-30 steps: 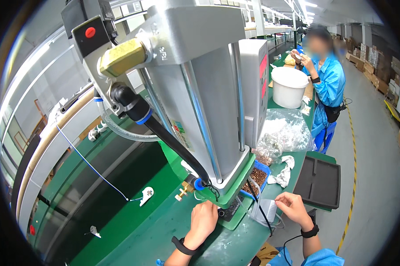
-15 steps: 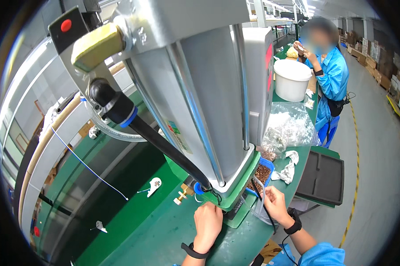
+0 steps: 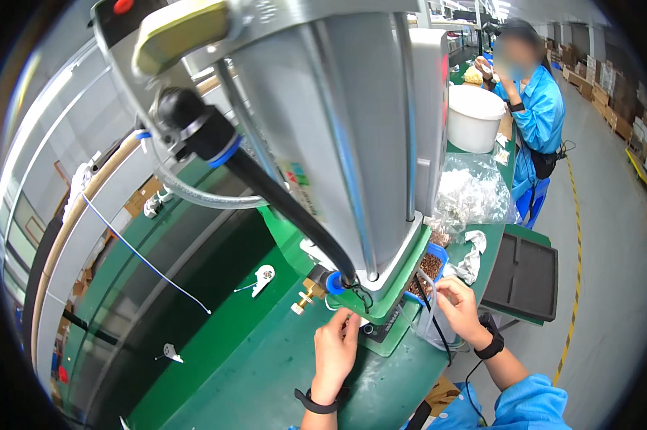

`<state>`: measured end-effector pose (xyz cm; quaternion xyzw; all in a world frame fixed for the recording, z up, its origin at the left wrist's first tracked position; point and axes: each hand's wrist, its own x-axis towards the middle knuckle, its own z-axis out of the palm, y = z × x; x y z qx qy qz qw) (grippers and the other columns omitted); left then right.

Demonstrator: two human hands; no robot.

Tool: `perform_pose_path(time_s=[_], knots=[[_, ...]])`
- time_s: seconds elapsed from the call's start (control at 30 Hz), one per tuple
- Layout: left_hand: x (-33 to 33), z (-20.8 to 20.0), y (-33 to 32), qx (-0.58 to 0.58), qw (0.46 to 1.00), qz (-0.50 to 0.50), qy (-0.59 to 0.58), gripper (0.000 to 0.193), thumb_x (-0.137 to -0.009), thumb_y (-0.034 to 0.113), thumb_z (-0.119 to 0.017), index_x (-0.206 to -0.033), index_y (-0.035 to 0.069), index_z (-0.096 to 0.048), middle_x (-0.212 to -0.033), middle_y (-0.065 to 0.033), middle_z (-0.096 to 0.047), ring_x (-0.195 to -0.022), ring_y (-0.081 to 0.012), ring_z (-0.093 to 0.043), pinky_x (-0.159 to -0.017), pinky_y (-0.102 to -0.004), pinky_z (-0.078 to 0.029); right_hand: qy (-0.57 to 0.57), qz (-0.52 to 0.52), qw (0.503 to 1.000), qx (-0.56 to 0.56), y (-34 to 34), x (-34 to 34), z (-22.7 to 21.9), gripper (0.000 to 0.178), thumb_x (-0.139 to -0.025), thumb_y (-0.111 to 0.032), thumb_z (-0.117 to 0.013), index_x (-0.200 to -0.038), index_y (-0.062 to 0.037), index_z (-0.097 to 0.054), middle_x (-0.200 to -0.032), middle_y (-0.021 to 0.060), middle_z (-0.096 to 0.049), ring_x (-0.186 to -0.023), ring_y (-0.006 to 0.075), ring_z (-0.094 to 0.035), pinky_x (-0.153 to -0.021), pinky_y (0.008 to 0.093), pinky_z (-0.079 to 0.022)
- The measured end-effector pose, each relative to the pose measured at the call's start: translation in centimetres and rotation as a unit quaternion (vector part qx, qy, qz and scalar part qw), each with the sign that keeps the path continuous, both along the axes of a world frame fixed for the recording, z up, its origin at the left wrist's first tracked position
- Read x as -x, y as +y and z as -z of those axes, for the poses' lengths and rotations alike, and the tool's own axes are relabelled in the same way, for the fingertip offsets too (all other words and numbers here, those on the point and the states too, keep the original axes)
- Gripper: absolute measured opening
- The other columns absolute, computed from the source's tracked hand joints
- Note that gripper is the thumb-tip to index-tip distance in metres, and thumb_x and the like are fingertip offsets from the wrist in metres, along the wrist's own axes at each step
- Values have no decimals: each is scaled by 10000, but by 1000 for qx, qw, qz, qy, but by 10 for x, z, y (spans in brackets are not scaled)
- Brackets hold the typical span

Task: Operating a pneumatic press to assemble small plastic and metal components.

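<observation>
A tall grey pneumatic press (image 3: pixel 323 136) stands on a green base in front of me. My left hand (image 3: pixel 336 347) is at the near left edge of the base, fingers closed together. A small white piece (image 3: pixel 363 322) shows beside its fingertips, partly hidden under the press. My right hand (image 3: pixel 458 308) is closed in a pinch at the near side of a blue tray (image 3: pixel 442 252), which holds many small copper-coloured parts (image 3: pixel 430 266). What its fingertips hold, if anything, is too small to make out. A black cable (image 3: pixel 432 315) hangs just beside that hand.
Two white parts (image 3: pixel 264 279) (image 3: pixel 171 352) lie on a green conveyor belt at left. Beyond the tray are a crumpled white cloth (image 3: pixel 472 258), a clear bag (image 3: pixel 474 190) of white pieces and a white bucket (image 3: pixel 475 122). A co-worker (image 3: pixel 538 107) in blue stands farther back.
The view has shifted slightly. My right hand has moved up toward the tray. My left hand has turned a little, and the white piece now shows by its fingertips.
</observation>
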<state>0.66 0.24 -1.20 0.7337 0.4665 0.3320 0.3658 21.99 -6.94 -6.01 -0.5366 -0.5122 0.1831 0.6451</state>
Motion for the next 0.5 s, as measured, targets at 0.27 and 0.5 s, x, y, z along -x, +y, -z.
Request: perform_pose_path(time_s=[0.27, 0.5], knots=[[2, 4, 5, 16, 996, 34, -77, 172, -828, 139, -550, -897, -9, -602, -734, -178, -611, -640, -247, -625, -592, -283, -462, -160, -148, 975, 44, 33, -8, -35, 149, -724, -85, -663, -864, -36, -644, -824, 78, -547, -722, 197, -553, -625, 294, -438], [4, 4, 9, -11, 997, 34, -73, 181, -827, 152, -556, -928, 15, -617, -716, -181, -607, -532, -243, -576, -537, -284, -435, -157, -231, 959, 48, 47, 14, -59, 137, -723, -88, -662, -825, -1, -631, -872, 123, -581, -813, 210, -563, -669, 299, -442]])
